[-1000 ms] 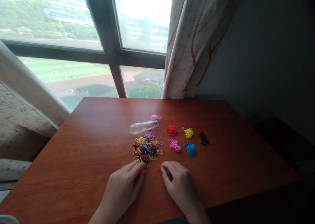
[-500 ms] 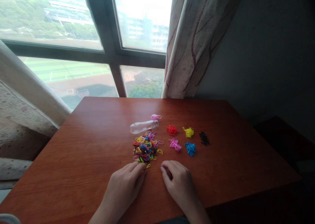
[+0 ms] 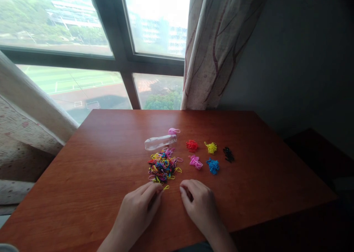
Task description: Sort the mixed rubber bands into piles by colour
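My left hand [image 3: 137, 212] lies flat on the wooden table [image 3: 91, 163], fingers stretched forward and open. Its fingertips rest just short of a loose yellow rubber band [image 3: 166, 187] at the near edge of a mixed pile of coloured rubber bands [image 3: 162, 166]. My right hand [image 3: 198, 206] rests beside it with its fingers curled under; whether they hold anything is hidden. To the right of the mixed pile lie small sorted heaps: red [image 3: 191, 145], yellow [image 3: 211, 147], black [image 3: 228, 154], pink [image 3: 195, 162] and blue [image 3: 213, 166].
A clear plastic bottle [image 3: 159, 142] lies on its side behind the mixed pile, with its pink cap [image 3: 173, 131] off beside it. Behind the table are a window and patterned curtains [image 3: 218, 45]. A dark wall stands at the right.
Both hands stay almost still near the front of the mixed pile. The view has shifted slightly.
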Demonstrator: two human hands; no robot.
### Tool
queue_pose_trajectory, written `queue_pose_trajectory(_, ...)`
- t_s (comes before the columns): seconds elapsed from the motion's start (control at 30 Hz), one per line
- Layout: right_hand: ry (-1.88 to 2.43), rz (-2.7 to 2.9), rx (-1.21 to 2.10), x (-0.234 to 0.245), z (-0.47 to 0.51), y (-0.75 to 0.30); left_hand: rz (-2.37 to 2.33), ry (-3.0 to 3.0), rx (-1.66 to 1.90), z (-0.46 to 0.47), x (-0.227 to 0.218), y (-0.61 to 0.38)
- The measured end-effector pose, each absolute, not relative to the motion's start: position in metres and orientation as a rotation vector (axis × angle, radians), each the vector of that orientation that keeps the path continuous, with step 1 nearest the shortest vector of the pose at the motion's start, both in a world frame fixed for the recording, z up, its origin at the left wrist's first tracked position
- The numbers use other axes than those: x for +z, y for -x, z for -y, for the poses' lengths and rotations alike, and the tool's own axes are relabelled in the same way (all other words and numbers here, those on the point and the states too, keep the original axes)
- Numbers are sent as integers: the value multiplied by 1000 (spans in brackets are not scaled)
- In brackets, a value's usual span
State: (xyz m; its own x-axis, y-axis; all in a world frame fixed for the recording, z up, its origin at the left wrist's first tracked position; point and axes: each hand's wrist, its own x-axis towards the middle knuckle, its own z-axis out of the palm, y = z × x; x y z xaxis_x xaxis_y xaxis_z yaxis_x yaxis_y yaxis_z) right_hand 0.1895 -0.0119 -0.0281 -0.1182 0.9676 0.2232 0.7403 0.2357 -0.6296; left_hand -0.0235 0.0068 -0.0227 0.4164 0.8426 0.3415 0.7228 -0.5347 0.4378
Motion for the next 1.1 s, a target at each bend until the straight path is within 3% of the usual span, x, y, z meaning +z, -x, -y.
queue_pose_trajectory(0.37, 1580, 1885, 482, -33, 11, -189, -1302, -2584, 340, -97, 49, -83)
queue_pose_trajectory(0.7, 1508, 1843, 465, -37, 10, -190, -1316, -2490, 39, -150, 26, -162)
queue_pose_trajectory(1.1, 1518, 1909, 411, -31, 9, -189, -1414, -2483, 304, -109, 52, -87)
